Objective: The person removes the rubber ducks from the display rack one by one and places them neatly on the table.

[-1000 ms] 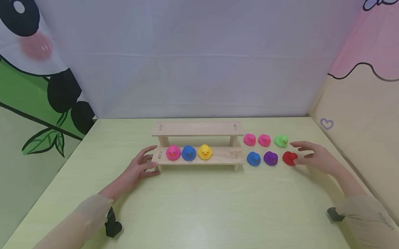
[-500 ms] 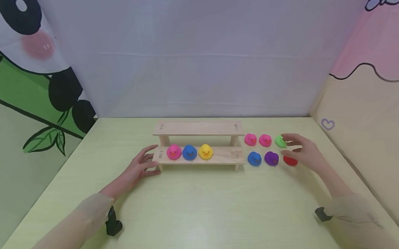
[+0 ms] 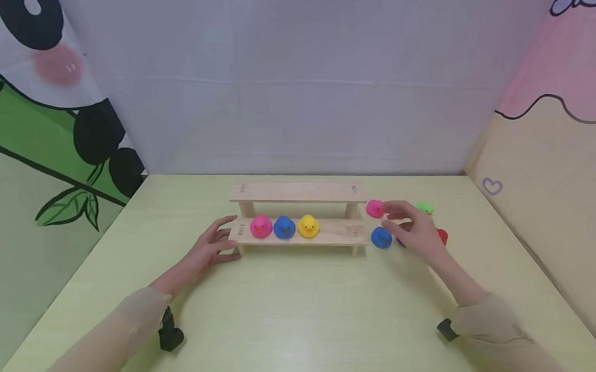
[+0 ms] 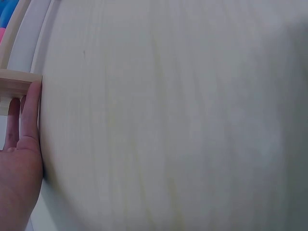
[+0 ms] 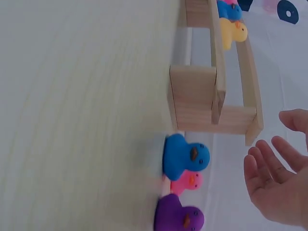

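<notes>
A two-step wooden shelf stands on the table. On its lower step sit a pink rubber duck, a blue rubber duck and a yellow rubber duck. At the shelf's left end my left hand rests its extended fingers against the lower step. My right hand hovers over the ducks beside the shelf, and the right wrist view shows nothing between its loosely curved fingers. Near its fingertips are another pink duck and another blue duck. It partly covers a purple duck.
A green duck and a red duck show behind the right hand. The shelf's upper step holds no duck. A pale cloth wall closes off the table's back, with printed side panels left and right.
My right hand has moved left from beside the red duck, across the green one, to over the purple duck near the shelf. My left hand stays at the shelf's end.
</notes>
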### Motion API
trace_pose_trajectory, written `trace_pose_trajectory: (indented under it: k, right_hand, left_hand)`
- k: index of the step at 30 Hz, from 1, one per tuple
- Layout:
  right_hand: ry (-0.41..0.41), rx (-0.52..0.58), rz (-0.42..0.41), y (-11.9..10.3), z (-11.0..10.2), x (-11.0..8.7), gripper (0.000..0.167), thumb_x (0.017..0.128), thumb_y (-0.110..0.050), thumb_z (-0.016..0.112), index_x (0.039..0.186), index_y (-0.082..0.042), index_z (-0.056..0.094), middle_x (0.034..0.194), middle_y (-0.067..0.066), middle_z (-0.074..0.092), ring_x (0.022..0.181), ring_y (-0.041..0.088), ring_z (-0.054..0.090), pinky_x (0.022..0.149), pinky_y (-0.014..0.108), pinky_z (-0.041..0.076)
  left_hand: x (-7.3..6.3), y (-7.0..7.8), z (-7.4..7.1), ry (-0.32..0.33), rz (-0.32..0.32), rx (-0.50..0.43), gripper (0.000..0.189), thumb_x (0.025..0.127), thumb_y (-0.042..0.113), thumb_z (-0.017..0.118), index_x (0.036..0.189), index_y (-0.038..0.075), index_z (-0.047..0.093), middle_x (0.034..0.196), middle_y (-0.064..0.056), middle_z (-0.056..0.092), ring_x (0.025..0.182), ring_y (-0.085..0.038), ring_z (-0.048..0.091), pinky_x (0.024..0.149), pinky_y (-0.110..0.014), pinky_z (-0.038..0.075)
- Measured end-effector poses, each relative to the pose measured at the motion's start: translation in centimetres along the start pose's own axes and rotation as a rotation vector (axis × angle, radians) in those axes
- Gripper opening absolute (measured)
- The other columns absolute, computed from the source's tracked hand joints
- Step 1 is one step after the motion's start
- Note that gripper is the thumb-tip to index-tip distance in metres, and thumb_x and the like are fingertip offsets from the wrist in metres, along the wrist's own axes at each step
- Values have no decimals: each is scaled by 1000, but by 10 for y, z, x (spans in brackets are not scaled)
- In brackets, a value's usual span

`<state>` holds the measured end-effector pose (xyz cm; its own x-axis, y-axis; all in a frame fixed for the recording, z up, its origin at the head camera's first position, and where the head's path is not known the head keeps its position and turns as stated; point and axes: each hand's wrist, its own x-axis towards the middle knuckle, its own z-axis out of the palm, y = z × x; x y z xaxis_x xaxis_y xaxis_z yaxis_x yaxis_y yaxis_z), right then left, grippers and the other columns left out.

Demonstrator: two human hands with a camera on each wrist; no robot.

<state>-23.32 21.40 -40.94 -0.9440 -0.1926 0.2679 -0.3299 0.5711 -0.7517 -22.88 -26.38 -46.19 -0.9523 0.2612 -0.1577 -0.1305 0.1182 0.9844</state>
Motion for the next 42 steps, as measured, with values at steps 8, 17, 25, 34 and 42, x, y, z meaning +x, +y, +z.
trace_pose_trajectory:
  k: [8, 17, 25, 34, 42]
  right_hand:
    - [-5, 117, -63, -25, 43, 2, 37, 93, -22, 70, 128, -13, 61, 124, 10, 67, 113, 26, 63, 87, 29, 57]
    - [-109, 215, -3, -43, 88, 9, 43, 94, -22, 68, 135, -15, 55, 133, 9, 60, 119, 26, 62, 97, 40, 58]
    - [-168, 276, -2, -55, 112, 21, 46, 93, -18, 69, 137, -21, 54, 141, 1, 53, 131, 28, 56, 100, 40, 56]
    - [-212, 291, -20, -59, 120, 33, 48, 90, -13, 72, 136, -17, 56, 143, -2, 53, 137, 27, 51, 111, 40, 47]
    - [-217, 306, -12, -56, 120, 35, 43, 90, -10, 72, 131, -16, 59, 138, 1, 58, 131, 23, 56, 113, 35, 46]
  left_hand:
    - [-2, 1, 0, 8, -4, -4, 70, 99, 21, 59, 156, 28, 20, 154, -17, 31, 120, -15, 57, 99, -40, 56]
    - [-4, 2, 2, 3, 4, -6, 71, 99, 20, 59, 157, 27, 19, 154, -18, 31, 119, -14, 58, 99, -41, 56]
    - [-4, 2, 3, -6, 14, -21, 69, 99, 18, 58, 157, 25, 19, 153, -18, 32, 116, -10, 60, 98, -40, 57]
    - [-5, 1, 2, -11, 21, -22, 69, 99, 17, 58, 157, 25, 19, 154, -19, 31, 116, -10, 60, 98, -42, 57]
    - [-3, 2, 1, -6, 16, -7, 70, 99, 20, 59, 156, 27, 20, 153, -18, 32, 117, -12, 59, 98, -41, 57]
